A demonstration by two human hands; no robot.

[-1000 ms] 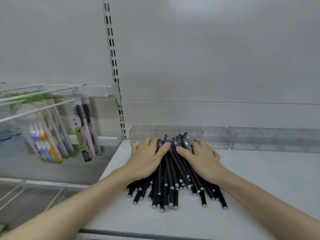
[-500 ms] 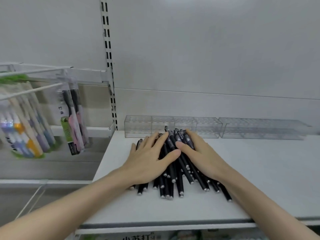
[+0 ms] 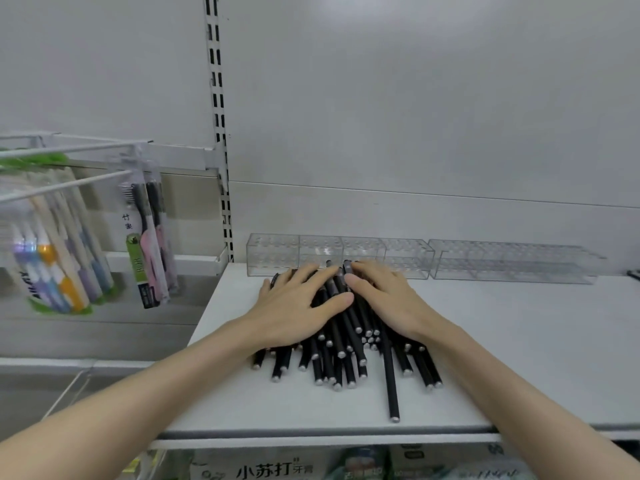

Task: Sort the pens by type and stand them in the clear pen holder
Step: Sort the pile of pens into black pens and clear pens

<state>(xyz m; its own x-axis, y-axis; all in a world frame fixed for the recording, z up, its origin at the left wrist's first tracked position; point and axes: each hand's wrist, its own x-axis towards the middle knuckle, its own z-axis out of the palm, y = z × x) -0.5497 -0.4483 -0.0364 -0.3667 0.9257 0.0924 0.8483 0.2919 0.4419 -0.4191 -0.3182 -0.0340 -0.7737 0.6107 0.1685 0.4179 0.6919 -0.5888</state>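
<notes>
Centre frame, left hand (image 3: 294, 308) and right hand (image 3: 389, 299), fingers straight and spread, press the heap of slim black pens (image 3: 341, 355) below the clear plastic pen holder (image 3: 273, 258); shoving could roll some off the white shelf (image 3: 526, 344)

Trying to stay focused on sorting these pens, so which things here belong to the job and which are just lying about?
Job: black pens, clear pen holder, left hand, right hand, both resting on the pile.
Not the job: hanging toothbrush packs, boxes below the shelf.
</notes>
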